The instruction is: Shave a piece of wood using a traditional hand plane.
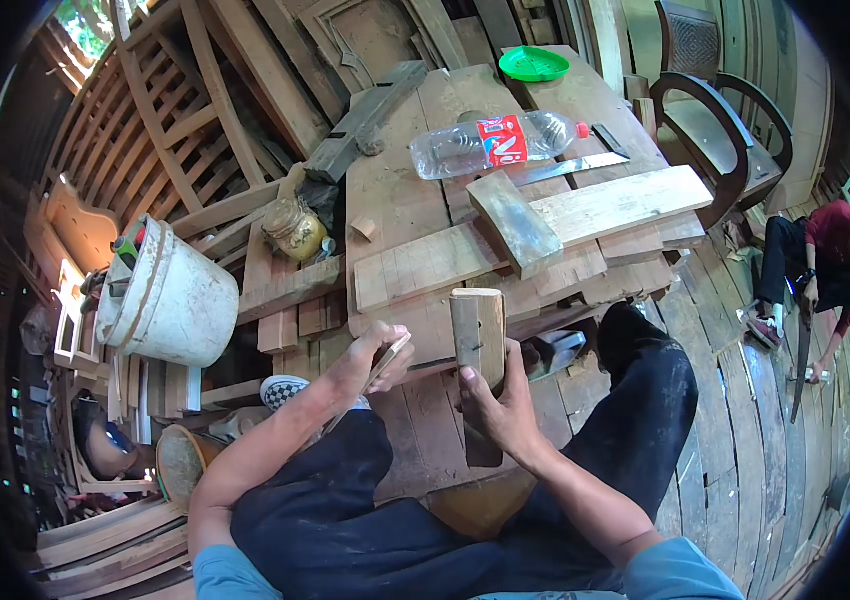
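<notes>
My right hand [500, 405] is wrapped round a thick wooden block [478, 335], its thumb on the near face and fingers along the right side. The block is held upright over the gap between my knees, and its lower end shows below my hand. To the left, my left hand [370, 362] is closed on a thin flat wood piece [391, 360], seen almost edge-on. The two held pieces are apart. Just beyond them, a short wooden block [517, 222] lies across a long pale board [625, 205] on the workbench [390, 205].
A clear plastic bottle [445, 150], a try square [575, 167] and a green dish [534, 64] are on the bench. A white bucket [180, 295] and a jar [293, 230] stand left. At right are a chair [690, 45] and another person [833, 240] holding a saw [802, 360].
</notes>
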`<state>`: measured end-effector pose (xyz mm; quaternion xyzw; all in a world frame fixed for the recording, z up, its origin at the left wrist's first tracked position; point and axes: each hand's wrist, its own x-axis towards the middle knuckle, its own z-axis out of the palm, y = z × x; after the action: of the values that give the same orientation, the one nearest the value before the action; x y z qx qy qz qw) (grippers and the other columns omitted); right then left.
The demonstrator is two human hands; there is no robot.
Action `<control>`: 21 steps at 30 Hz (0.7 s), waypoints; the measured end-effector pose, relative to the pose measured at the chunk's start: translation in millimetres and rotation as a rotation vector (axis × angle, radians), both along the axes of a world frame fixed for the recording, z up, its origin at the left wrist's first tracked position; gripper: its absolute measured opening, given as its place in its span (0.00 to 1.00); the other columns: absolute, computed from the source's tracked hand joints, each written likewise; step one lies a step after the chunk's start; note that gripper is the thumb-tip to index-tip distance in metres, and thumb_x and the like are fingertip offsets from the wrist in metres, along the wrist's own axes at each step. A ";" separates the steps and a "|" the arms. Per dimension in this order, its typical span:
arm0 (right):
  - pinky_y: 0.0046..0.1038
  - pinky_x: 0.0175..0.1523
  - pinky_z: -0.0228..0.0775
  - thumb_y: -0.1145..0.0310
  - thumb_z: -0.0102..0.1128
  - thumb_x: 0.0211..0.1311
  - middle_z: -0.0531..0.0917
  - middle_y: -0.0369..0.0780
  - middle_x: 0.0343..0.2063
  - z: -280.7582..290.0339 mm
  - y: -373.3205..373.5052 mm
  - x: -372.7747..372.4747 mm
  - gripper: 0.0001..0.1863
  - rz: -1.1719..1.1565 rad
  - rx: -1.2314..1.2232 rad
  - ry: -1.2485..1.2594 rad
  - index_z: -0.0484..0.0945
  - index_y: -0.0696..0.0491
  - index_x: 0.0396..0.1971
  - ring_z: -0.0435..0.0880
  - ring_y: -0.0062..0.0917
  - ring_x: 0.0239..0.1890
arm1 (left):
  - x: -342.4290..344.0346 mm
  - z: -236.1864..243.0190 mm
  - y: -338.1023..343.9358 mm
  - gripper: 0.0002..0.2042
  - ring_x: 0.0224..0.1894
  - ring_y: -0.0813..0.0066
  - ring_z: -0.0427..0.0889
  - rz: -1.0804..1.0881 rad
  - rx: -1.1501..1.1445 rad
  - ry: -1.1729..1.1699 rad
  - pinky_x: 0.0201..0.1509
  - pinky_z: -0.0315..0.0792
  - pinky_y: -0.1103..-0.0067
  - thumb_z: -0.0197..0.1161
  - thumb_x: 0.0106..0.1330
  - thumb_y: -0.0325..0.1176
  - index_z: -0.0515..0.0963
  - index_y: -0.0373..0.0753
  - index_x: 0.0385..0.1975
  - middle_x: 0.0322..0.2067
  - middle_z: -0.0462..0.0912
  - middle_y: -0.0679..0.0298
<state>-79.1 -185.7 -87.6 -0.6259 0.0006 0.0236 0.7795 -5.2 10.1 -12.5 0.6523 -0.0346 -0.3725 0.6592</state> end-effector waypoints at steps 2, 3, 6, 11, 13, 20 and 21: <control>0.31 0.32 0.75 0.64 0.57 0.67 0.82 0.47 0.28 -4.9 0.7 0.7 0.22 -0.016 -0.014 -0.025 0.59 0.55 0.52 0.83 0.28 0.27 | -0.1 -2.3 1.0 0.26 0.10 0.82 0.54 -0.010 0.008 -0.001 0.15 0.51 0.83 0.45 0.67 0.52 0.59 0.43 0.09 0.09 0.56 0.72; 0.31 0.31 0.75 0.64 0.57 0.67 0.82 0.47 0.27 -6.9 1.4 1.0 0.22 -0.029 -0.027 -0.052 0.59 0.55 0.52 0.83 0.28 0.27 | -0.7 -2.2 1.6 0.25 0.10 0.82 0.54 -0.017 0.019 -0.004 0.15 0.51 0.83 0.45 0.67 0.52 0.59 0.43 0.10 0.09 0.56 0.72; 0.31 0.31 0.75 0.64 0.57 0.67 0.82 0.46 0.27 -8.9 2.3 1.3 0.22 -0.030 -0.042 -0.073 0.59 0.55 0.52 0.83 0.27 0.26 | -2.1 -0.6 1.7 0.24 0.11 0.82 0.55 -0.033 0.015 -0.014 0.16 0.51 0.83 0.47 0.65 0.51 0.59 0.43 0.10 0.09 0.56 0.72; 0.31 0.32 0.74 0.64 0.58 0.67 0.82 0.47 0.28 -6.5 0.2 0.2 0.22 -0.005 -0.044 -0.039 0.59 0.56 0.52 0.83 0.28 0.27 | -0.9 1.1 2.4 0.23 0.11 0.82 0.55 -0.039 -0.009 0.020 0.16 0.52 0.84 0.46 0.64 0.50 0.59 0.43 0.10 0.10 0.56 0.72; 0.32 0.33 0.74 0.64 0.58 0.67 0.82 0.47 0.28 -7.3 0.3 0.0 0.22 -0.002 -0.048 -0.031 0.59 0.56 0.52 0.83 0.28 0.28 | -0.9 0.7 2.4 0.23 0.11 0.82 0.55 -0.042 -0.016 0.022 0.15 0.52 0.84 0.46 0.64 0.50 0.59 0.43 0.10 0.10 0.56 0.72; 0.33 0.35 0.75 0.64 0.58 0.67 0.82 0.48 0.29 -9.8 1.0 0.1 0.21 -0.017 -0.051 -0.082 0.60 0.56 0.52 0.84 0.29 0.30 | -1.1 2.0 0.9 0.23 0.10 0.83 0.55 -0.072 -0.015 0.007 0.15 0.52 0.84 0.45 0.64 0.50 0.59 0.43 0.10 0.09 0.57 0.72; 0.32 0.34 0.75 0.64 0.58 0.67 0.82 0.48 0.29 -10.0 1.0 0.1 0.22 -0.016 -0.053 -0.093 0.59 0.56 0.52 0.84 0.29 0.29 | -1.5 2.5 0.5 0.23 0.10 0.83 0.55 -0.076 -0.016 0.003 0.15 0.51 0.84 0.45 0.63 0.51 0.59 0.44 0.10 0.09 0.57 0.72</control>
<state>-79.0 -184.7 -97.5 -0.6466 -0.0302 -0.0117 0.7621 -6.7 10.6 -10.0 0.6447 -0.0615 -0.3980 0.6497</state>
